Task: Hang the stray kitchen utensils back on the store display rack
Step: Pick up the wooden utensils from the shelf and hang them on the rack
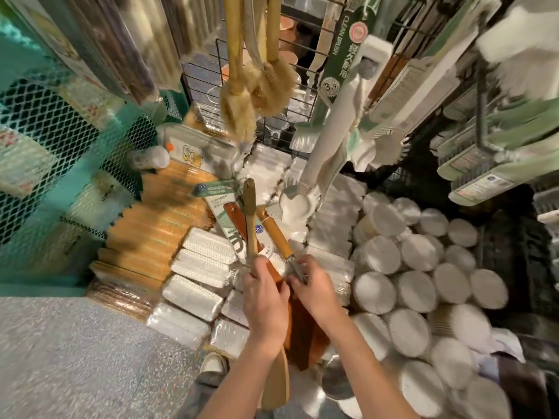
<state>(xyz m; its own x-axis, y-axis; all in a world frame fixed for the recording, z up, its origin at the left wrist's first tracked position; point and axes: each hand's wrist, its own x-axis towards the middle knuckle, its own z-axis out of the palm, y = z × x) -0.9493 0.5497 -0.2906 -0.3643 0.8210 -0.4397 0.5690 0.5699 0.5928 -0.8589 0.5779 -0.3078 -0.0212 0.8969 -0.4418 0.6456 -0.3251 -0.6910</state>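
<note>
- Your left hand (pixel 264 293) is curled round a bundle of wooden utensils: a pale spoon handle (pixel 250 219) sticks up and away from your fist, and a broad spatula blade (pixel 276 385) hangs below your wrist.
- A reddish-brown utensil (pixel 302 334) also runs through that grip, its dark blade showing between your two forearms.
- Your right hand (pixel 314 287) pinches the thin metal neck of an orange-handled tool (pixel 276 234); thumb and fingertips close on it just below the handle. The handle slants up and to the left, crossing close beside the spoon handle.
- A carded utensil (pixel 225 213) with a green-and-white label lies behind the handles, on the stock below.
- The wire rack (pixel 273 128) stands well beyond your hands, at the top of the view. Straw brushes (pixel 239 110) hang in front of it at the left, and a green-carded cleaning brush (pixel 341 55) with white brush heads hangs at the right.
- A long white sleeve of cups (pixel 325 146) slopes down between the rack and your hands, its end just above the orange handle.
- Under your hands lie wrapped white scrub brushes (pixel 199 267); to the right, stacks of white round lids (pixel 420 297); to the left, orange mats (pixel 157 225) and teal mesh (pixel 45 140).
- The speckled floor (pixel 75 358) and a shoe (pixel 213 362) show at the lower left.
</note>
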